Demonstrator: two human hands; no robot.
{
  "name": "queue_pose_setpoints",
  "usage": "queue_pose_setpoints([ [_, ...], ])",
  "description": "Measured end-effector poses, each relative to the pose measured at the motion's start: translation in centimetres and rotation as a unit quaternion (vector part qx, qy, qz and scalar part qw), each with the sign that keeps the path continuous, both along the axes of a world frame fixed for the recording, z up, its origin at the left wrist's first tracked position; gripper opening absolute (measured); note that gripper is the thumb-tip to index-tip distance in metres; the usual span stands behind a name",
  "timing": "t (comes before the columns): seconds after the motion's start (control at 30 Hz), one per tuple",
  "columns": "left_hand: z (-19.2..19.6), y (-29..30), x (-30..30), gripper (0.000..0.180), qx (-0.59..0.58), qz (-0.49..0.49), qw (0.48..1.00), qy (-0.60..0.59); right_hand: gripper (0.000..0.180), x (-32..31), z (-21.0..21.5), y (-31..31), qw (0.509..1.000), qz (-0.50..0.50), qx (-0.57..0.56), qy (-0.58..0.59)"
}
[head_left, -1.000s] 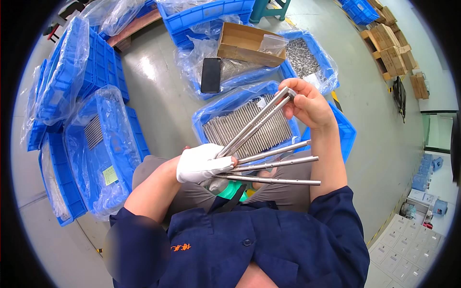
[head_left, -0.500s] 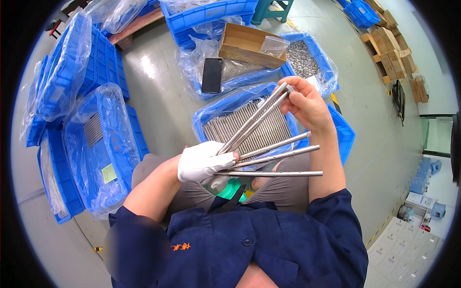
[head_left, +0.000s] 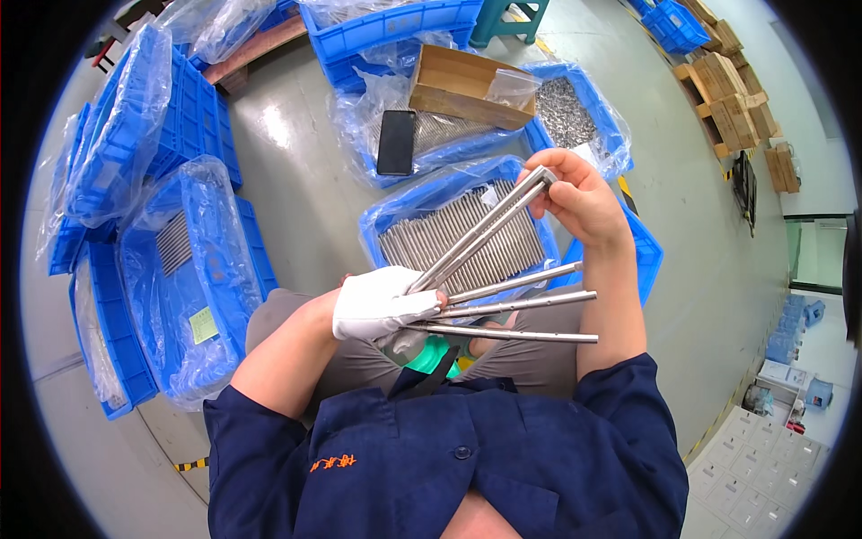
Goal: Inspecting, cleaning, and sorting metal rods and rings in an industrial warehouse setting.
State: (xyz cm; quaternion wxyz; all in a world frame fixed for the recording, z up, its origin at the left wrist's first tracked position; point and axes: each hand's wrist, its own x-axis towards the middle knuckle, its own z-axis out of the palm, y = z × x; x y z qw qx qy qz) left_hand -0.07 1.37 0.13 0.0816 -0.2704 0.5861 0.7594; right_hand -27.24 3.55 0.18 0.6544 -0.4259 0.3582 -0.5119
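Note:
In a white glove, my left hand (head_left: 382, 304) is closed around the near ends of several slim metal tubes (head_left: 503, 310), which fan out to the right over my lap. Two upper tubes (head_left: 485, 232) slant up and away. At their far ends my bare right hand (head_left: 584, 198) has its thumb and fingers closed; a short metal end piece shows there, and I cannot tell if it is a separate part. Just beyond the tubes, a plastic-lined blue crate (head_left: 369, 223) holds rows of similar metal rods (head_left: 449, 230).
Farther off, a black phone (head_left: 396, 144) and an open cardboard box (head_left: 462, 85) lie on another lined crate. Beside them, a blue crate holds small metal parts (head_left: 564, 112). Stacked blue crates (head_left: 202, 260) stand at left, a green stool (head_left: 489, 22) at the back, wooden pallets (head_left: 727, 99) far right.
My right hand has shifted slightly down and right, bringing the far ends of the upper tubes with it. The free ends of the lower tubes have dropped a little. My left hand has hardly moved.

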Motion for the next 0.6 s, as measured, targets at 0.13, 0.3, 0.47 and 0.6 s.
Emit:
queue_pose_setpoints([
  [0.13,0.0,0.0,0.1,0.047,-0.001,-0.029,0.999,-0.016,0.022,-0.2,0.9,0.2,0.999,0.02,0.005,0.025],
  [0.3,0.6,0.2,-0.1,0.048,0.001,0.003,1.0,-0.018,0.021,0.7,-0.1,0.0,0.996,0.0,-0.037,-0.076],
  [0.47,0.7,0.1,-0.2,0.047,-0.028,-0.024,0.996,-0.078,0.02,0.5,0.8,0.1,0.996,-0.042,0.006,0.082],
  [0.6,0.3,0.2,0.0,0.046,-0.013,0.004,0.998,-0.061,0.023,-0.4,0.4,-0.3,0.999,-0.03,0.037,-0.015],
])
